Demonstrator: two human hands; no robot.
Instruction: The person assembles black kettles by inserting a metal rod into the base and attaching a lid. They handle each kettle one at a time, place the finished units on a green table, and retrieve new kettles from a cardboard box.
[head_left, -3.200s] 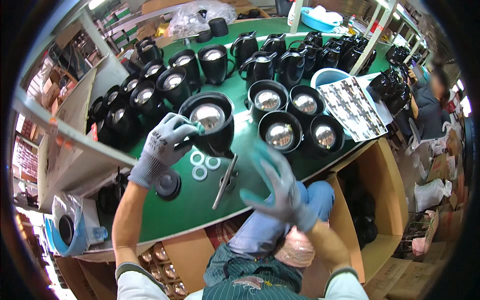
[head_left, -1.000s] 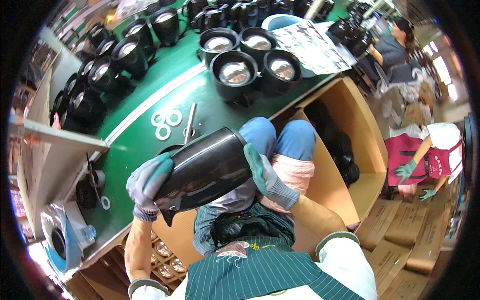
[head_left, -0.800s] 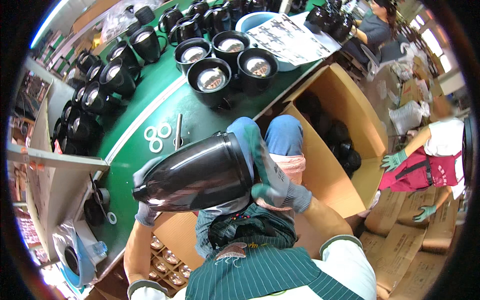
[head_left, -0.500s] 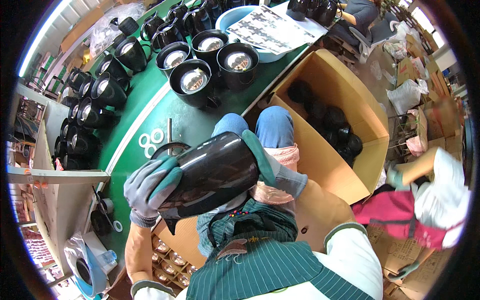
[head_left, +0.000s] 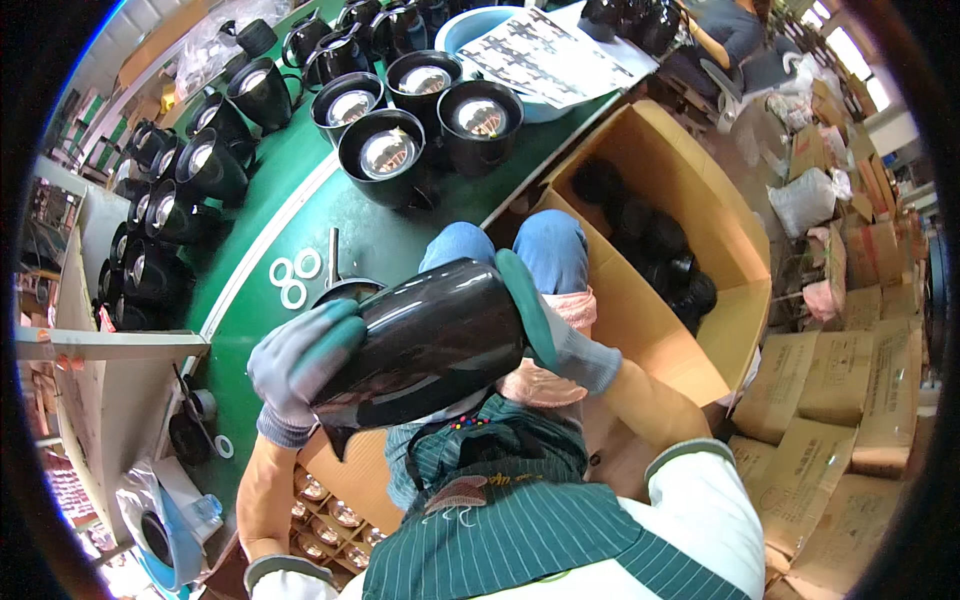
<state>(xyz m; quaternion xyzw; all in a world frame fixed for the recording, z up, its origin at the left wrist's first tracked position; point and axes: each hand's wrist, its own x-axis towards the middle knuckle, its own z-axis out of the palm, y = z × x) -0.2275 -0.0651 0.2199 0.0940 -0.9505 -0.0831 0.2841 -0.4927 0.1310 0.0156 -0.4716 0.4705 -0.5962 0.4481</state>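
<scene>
A glossy black jug lies tilted on its side above my lap, its pointed spout hanging down at the left end. My left hand, in a grey and green glove, is closed around the spout end. At the other end my gloved right hand cups the base, its fingers along the far edge. Just beyond my left hand, three white rings and a grey rod lie on the green table. A dark curved shape beside the rod is partly hidden by the jug.
Several black jugs with silvery liners stand on the table, more at the left. An open cardboard box at my right holds dark round parts. Below my left arm, a divided carton holds silvery liners. Stacked cartons stand far right.
The person in white and dark red at the right has left the view. Both my hands keep hold of the jug, which has shifted only slightly.
</scene>
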